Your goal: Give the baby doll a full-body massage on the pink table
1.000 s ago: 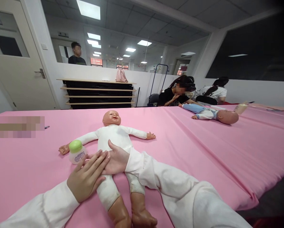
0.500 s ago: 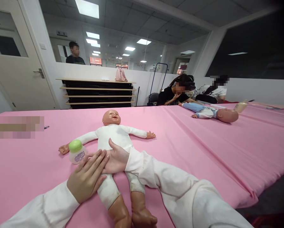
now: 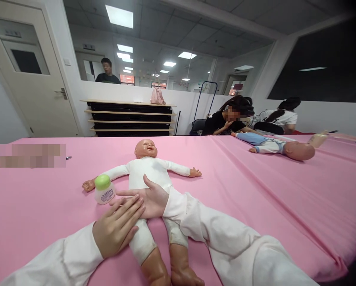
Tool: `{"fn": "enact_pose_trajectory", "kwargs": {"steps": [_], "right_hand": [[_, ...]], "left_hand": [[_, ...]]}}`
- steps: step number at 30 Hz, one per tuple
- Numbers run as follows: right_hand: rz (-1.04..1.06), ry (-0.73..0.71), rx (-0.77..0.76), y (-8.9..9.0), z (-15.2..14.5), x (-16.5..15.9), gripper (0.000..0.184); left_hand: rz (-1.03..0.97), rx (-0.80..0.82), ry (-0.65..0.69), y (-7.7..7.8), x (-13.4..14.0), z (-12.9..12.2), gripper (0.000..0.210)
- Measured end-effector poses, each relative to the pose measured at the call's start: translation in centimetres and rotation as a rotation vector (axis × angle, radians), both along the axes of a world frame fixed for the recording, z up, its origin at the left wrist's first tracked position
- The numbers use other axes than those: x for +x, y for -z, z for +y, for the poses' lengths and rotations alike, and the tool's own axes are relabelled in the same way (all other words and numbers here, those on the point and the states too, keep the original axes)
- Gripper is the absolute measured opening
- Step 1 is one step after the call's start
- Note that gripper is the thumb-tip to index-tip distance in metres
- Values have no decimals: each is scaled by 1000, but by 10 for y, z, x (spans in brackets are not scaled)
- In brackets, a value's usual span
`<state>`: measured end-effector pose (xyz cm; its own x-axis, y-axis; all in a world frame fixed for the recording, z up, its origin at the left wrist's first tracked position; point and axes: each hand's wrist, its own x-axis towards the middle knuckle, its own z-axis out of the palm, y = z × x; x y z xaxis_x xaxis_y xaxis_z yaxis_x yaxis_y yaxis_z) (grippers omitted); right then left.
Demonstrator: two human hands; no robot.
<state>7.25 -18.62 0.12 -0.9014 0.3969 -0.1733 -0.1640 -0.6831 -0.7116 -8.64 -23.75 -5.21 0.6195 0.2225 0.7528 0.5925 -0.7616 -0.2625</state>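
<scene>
A baby doll (image 3: 149, 171) with a white cloth body lies on its back on the pink-covered table, its head away from me. Above its lower belly my two hands meet. My right hand (image 3: 154, 200) is palm up with the thumb raised and the fingers stretched out. Across its palm and fingers lies my left hand (image 3: 116, 226), flat and palm down, fingers extended. Neither hand holds a thing. Just left of my fingertips stands a small clear jar with a green lid (image 3: 103, 188), upright beside the doll's arm.
On the right lies a second doll (image 3: 273, 146) in blue and white clothes, with a pump bottle (image 3: 317, 139) behind it. Two people sit at the table's far right side. Racks (image 3: 131, 117) stand along the back wall. A pen (image 3: 68, 158) lies at the left.
The whole view has shifted slightly, so everything sits further right. My left hand still lies across my right, with its fingers a little lower on the right palm.
</scene>
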Motion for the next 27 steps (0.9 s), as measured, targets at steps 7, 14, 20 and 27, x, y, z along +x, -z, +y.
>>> {"fn": "enact_pose_trajectory", "kwargs": {"steps": [7, 14, 20, 27], "right_hand": [[66, -53, -89, 2, 4, 3, 81], [196, -41, -57, 5, 5, 3, 75], [25, -49, -144, 0, 4, 3, 78], [149, -12, -246, 8, 9, 2, 76]], "left_hand": [[101, 10, 18, -4, 0, -2, 40], [1, -8, 1, -2, -2, -3, 41], [95, 5, -4, -4, 0, 0, 39], [-116, 25, -158, -2, -4, 3, 41]]}}
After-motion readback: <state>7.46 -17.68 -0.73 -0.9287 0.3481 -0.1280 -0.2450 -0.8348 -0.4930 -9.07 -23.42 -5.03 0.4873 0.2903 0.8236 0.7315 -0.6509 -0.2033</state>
